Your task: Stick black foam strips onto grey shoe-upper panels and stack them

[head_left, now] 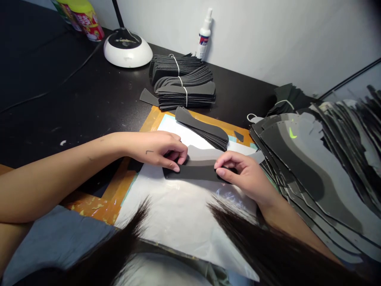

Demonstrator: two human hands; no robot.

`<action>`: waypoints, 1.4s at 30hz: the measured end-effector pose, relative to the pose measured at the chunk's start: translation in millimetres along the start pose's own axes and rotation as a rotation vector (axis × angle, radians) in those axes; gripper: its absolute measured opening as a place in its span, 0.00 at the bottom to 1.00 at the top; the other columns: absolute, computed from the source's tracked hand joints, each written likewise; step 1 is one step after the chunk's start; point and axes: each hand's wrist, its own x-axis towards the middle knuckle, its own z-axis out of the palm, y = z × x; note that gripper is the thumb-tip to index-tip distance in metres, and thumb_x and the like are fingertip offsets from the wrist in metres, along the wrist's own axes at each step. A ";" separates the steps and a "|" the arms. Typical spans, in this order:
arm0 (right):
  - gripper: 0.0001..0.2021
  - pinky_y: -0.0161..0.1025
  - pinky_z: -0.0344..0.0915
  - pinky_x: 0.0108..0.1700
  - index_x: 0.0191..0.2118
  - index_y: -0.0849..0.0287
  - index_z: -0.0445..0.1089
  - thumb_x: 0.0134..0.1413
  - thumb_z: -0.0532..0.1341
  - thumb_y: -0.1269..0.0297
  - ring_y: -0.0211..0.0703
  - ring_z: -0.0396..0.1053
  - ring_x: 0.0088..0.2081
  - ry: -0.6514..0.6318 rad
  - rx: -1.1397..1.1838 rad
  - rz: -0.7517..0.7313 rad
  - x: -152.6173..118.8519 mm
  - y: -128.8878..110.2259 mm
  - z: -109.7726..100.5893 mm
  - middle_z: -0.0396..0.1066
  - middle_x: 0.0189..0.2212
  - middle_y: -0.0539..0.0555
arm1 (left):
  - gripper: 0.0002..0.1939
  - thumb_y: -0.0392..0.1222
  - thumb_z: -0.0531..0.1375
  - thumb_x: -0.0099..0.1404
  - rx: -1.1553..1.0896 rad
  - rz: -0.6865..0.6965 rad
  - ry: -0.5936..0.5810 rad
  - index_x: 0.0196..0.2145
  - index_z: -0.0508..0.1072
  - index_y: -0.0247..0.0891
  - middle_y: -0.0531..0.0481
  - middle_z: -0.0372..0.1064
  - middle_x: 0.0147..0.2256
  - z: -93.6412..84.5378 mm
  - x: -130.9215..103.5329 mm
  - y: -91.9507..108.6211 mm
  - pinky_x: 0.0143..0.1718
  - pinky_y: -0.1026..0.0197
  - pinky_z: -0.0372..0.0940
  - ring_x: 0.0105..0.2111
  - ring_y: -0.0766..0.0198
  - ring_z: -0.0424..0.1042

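Observation:
A flat, black, shaped piece (196,173) lies across the white sheet (178,202) before me. The thumb and curled fingers of my left hand (163,149) are closed on its left end. At the opposite end my right hand (242,171) pinches the piece between thumb and fingertips. Grey layers with a wavy edge (205,152) show along its far side; whether they are joined to the black part I cannot tell. Just beyond lies a fanned stack of similar dark pieces (204,125).
Bundles of black pieces tied with white bands (186,97) sit at the back. Large layered grey and black panels (309,159) are piled at the right. Behind stand a white spray bottle (204,35), a white lamp base (127,53) and a red-and-yellow tub (87,22). Hair hangs in the foreground.

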 end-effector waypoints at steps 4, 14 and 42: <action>0.09 0.30 0.68 0.26 0.30 0.56 0.73 0.53 0.70 0.58 0.36 0.67 0.29 0.023 0.118 0.071 0.2 -3.6 1.9 0.70 0.27 0.50 | 0.08 0.42 0.65 0.65 -0.063 -0.081 -0.014 0.39 0.71 0.39 0.52 0.67 0.30 -1.6 -1.9 5.5 0.34 0.64 0.59 0.33 0.62 0.65; 0.13 0.33 0.72 0.28 0.29 0.54 0.74 0.49 0.72 0.52 0.38 0.69 0.29 0.040 0.157 0.084 -0.3 -2.1 1.7 0.71 0.26 0.50 | 0.12 0.42 0.69 0.60 -0.057 -0.067 -0.019 0.35 0.69 0.39 0.52 0.66 0.32 -3.0 -5.2 9.1 0.34 0.64 0.58 0.34 0.63 0.64; 0.07 0.36 0.53 0.28 0.32 0.57 0.71 0.58 0.64 0.60 0.36 0.57 0.26 -0.108 -0.320 0.025 4.3 -0.5 -11.9 0.64 0.25 0.48 | 0.09 0.48 0.69 0.60 0.115 -0.037 0.008 0.33 0.77 0.42 0.51 0.68 0.28 4.2 -2.6 11.9 0.35 0.63 0.57 0.35 0.60 0.66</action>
